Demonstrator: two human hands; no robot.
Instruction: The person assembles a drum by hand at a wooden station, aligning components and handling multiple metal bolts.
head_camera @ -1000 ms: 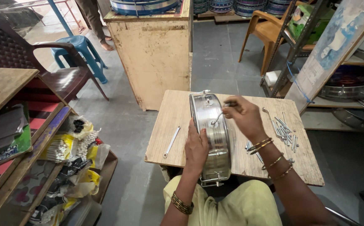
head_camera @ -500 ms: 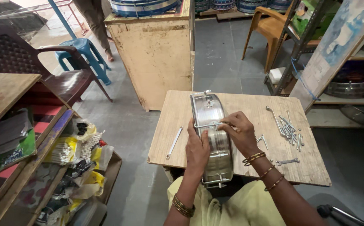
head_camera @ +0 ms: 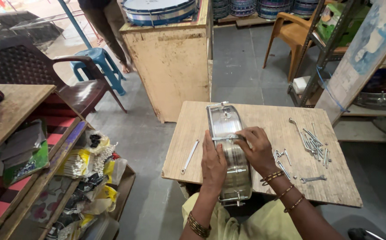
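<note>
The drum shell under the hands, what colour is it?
Shiny silver metal; the drum shell shows in the head view, with both hands resting on it.

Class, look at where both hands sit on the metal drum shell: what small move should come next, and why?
Probably seat the lug under the right hand against the drum shell, with the left hand steadying it. Both hands meet at a bracket across the shell, which stands on edge on the table. Loose rods and a spanner lie nearby, unused.

A blue stool (head_camera: pixel 96 60) stands at eleven o'clock, a brown chair (head_camera: pixel 33 71) at ten, a wooden cabinet (head_camera: pixel 171 66) at twelve.
</note>
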